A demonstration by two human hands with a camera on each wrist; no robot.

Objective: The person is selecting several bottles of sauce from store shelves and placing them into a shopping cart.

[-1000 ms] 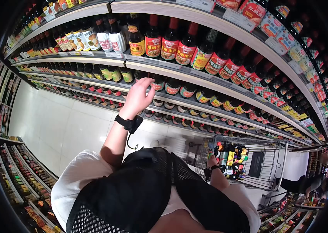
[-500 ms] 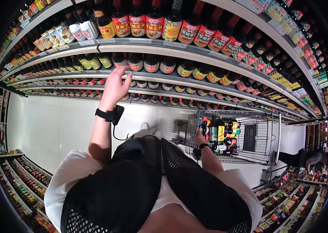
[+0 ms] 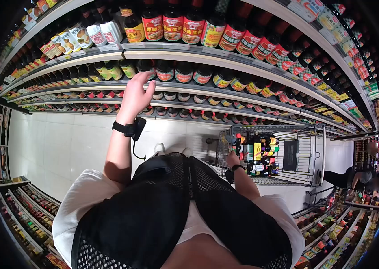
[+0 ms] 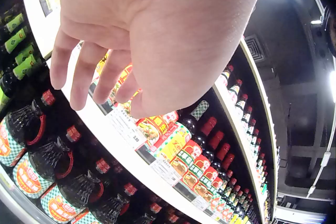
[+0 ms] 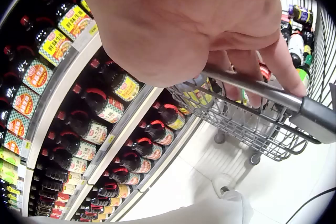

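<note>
The row of dark bottles nearest the reaching hand stands on the second shelf from the top. They are packed shoulder to shoulder, red caps up and labels facing the aisle, presumably so each can be read and pulled forward without disturbing its neighbours. The left hand is raised to that level at the shelf's front edge. In the left wrist view its fingers hang slightly bent and a little apart, holding nothing, over the capped necks and the strip of price labels. Whether a fingertip touches the edge or a bottle cannot be told. The loose, empty shape suits a hand hovering along a row rather than closing on one item. Lower and to the person's right, the right hand has its fingers curled over the grey cart handle, a light grasp that probably keeps the wheeled cart close and stops it rolling off on the pale floor. Inside the cart, a cluster of bottles stands upright at the handle end, likely held steady by the wire sides. More shelves of bottles run above and below, curving away down the aisle.
</note>
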